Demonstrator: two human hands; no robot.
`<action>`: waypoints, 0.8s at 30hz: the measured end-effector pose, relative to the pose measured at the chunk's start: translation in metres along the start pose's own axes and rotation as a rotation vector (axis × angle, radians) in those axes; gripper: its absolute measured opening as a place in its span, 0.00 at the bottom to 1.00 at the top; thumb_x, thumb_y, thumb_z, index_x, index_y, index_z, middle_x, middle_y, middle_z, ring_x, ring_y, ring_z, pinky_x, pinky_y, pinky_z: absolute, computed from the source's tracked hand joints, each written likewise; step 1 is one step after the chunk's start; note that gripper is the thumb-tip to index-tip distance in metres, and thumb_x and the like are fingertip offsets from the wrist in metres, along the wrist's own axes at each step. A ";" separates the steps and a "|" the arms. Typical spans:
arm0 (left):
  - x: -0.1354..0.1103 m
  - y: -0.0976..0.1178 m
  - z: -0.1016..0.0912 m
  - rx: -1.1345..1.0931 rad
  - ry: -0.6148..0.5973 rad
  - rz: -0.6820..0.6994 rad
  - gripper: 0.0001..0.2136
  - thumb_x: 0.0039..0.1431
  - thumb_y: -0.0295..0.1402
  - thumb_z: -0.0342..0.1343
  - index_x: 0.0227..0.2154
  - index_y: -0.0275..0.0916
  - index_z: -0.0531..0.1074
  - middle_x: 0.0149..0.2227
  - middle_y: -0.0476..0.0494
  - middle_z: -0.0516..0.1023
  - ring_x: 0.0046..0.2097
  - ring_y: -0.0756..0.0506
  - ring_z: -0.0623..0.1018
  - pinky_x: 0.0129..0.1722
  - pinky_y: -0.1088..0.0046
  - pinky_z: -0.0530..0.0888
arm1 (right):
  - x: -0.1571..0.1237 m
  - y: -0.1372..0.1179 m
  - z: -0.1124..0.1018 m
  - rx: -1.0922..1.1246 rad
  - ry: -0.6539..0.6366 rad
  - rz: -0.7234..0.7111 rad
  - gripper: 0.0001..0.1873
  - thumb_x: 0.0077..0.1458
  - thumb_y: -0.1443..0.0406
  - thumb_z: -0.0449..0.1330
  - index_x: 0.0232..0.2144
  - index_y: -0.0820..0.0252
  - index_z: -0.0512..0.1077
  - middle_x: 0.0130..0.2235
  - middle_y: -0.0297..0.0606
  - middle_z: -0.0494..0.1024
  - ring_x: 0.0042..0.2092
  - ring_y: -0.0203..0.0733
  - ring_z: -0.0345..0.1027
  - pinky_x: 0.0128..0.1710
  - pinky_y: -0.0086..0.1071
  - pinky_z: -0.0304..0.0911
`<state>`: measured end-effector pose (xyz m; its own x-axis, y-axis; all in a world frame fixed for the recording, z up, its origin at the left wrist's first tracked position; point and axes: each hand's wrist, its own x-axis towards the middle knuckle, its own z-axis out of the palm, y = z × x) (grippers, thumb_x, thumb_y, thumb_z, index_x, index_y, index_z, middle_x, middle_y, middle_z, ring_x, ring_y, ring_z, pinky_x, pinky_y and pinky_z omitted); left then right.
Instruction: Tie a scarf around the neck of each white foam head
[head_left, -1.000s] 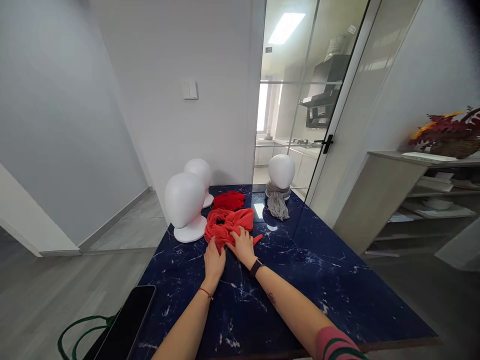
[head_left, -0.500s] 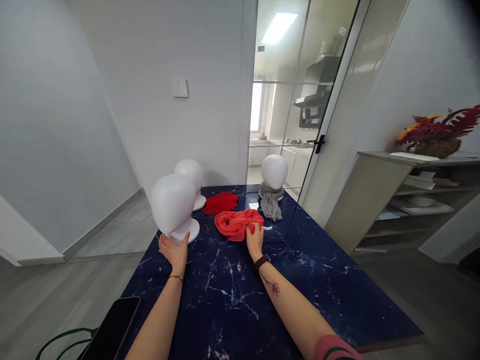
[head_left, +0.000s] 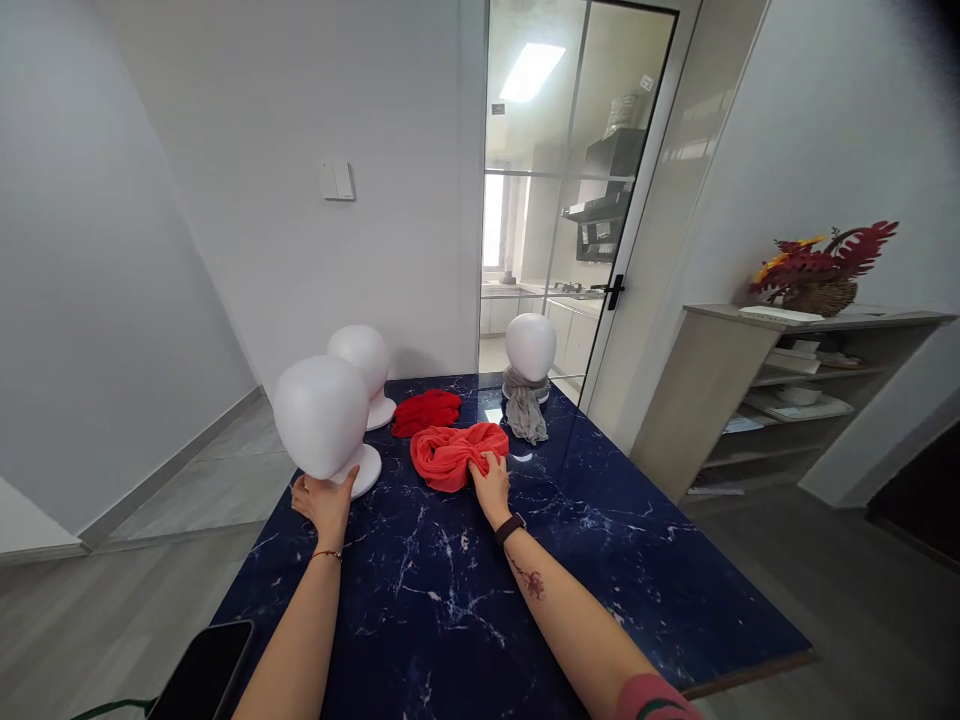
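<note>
Since a second ago your left hand (head_left: 324, 500) has come off the cloth and gone over to the near mannequin head (head_left: 321, 415), which stands by the table's (head_left: 645, 590) left edge. Your right hand (head_left: 491, 482) has stayed on the orange-red scarf (head_left: 450, 455). The left hand now meets the near rim of that head's round base, thumb and fingers set apart to either side. Whether they clamp it or only rest against it cannot be told from here. A hold low on the base probably suits a form that carries its bulk up top. The right fingers are curled down together and pinch a fold at the scarf's near right side, which likely keeps the loose bundle from sliding on the glossy top. The scarf lies bunched towards the table's far end, about midway between the side edges. A dark red cloth (head_left: 425, 410) lies just behind it, beside a second white head (head_left: 360, 352). A third head (head_left: 530, 345) near the far edge wears a grey scarf (head_left: 525, 412). A phone (head_left: 199, 680) lies at the near left corner.
</note>
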<state>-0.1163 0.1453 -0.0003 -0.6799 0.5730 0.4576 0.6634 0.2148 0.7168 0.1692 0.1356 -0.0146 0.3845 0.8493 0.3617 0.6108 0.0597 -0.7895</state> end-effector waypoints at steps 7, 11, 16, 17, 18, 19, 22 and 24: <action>0.002 0.000 -0.004 -0.145 -0.028 0.026 0.37 0.39 0.49 0.62 0.51 0.35 0.62 0.51 0.31 0.70 0.55 0.29 0.66 0.53 0.43 0.59 | -0.002 0.004 0.004 0.008 0.014 -0.065 0.15 0.53 0.56 0.54 0.38 0.58 0.71 0.40 0.42 0.68 0.37 0.44 0.66 0.39 0.35 0.61; 0.005 -0.005 -0.001 -0.192 -0.021 0.055 0.30 0.37 0.47 0.62 0.43 0.35 0.69 0.43 0.36 0.75 0.47 0.33 0.73 0.48 0.52 0.67 | -0.002 0.005 0.004 0.034 0.035 -0.071 0.15 0.53 0.55 0.54 0.37 0.58 0.71 0.39 0.41 0.68 0.37 0.44 0.66 0.39 0.35 0.61; -0.001 -0.004 0.002 -0.251 -0.053 0.129 0.31 0.35 0.47 0.63 0.43 0.33 0.69 0.43 0.35 0.75 0.49 0.33 0.71 0.48 0.55 0.68 | -0.002 0.004 0.003 0.122 0.076 -0.057 0.15 0.51 0.55 0.55 0.35 0.58 0.72 0.38 0.41 0.68 0.36 0.43 0.65 0.39 0.34 0.60; -0.005 -0.001 0.002 -0.280 -0.073 0.135 0.31 0.35 0.46 0.63 0.44 0.33 0.69 0.43 0.35 0.75 0.49 0.33 0.71 0.48 0.55 0.68 | -0.001 0.004 0.002 0.149 0.097 -0.048 0.14 0.51 0.56 0.55 0.34 0.58 0.72 0.38 0.41 0.68 0.37 0.43 0.65 0.39 0.34 0.60; -0.010 0.002 0.001 -0.311 -0.097 0.140 0.31 0.35 0.46 0.63 0.44 0.33 0.69 0.44 0.35 0.74 0.49 0.33 0.71 0.48 0.55 0.68 | 0.000 0.004 0.002 0.173 0.121 -0.036 0.14 0.50 0.56 0.55 0.33 0.58 0.71 0.37 0.40 0.69 0.37 0.43 0.65 0.40 0.34 0.60; -0.016 0.006 -0.001 -0.340 -0.121 0.140 0.31 0.35 0.46 0.63 0.44 0.33 0.69 0.44 0.35 0.74 0.49 0.34 0.71 0.48 0.55 0.68 | 0.001 0.005 0.001 0.191 0.149 -0.018 0.13 0.50 0.56 0.55 0.33 0.58 0.71 0.37 0.41 0.69 0.38 0.44 0.65 0.41 0.34 0.60; -0.045 0.023 -0.010 -0.386 -0.194 0.117 0.31 0.36 0.46 0.63 0.44 0.33 0.70 0.45 0.34 0.74 0.48 0.34 0.72 0.47 0.56 0.69 | 0.006 0.010 -0.005 0.199 0.244 0.071 0.15 0.53 0.56 0.51 0.36 0.60 0.70 0.38 0.44 0.70 0.43 0.47 0.64 0.45 0.36 0.58; -0.070 0.037 -0.020 -0.402 -0.249 0.116 0.30 0.38 0.46 0.63 0.43 0.32 0.70 0.43 0.35 0.74 0.46 0.35 0.73 0.46 0.57 0.69 | 0.009 0.014 -0.010 0.189 0.311 0.140 0.17 0.55 0.57 0.49 0.39 0.63 0.68 0.40 0.49 0.69 0.45 0.50 0.62 0.46 0.38 0.57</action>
<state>-0.0503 0.0972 0.0048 -0.4810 0.7573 0.4417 0.5233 -0.1563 0.8377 0.1878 0.1387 -0.0178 0.6647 0.6579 0.3539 0.4099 0.0749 -0.9091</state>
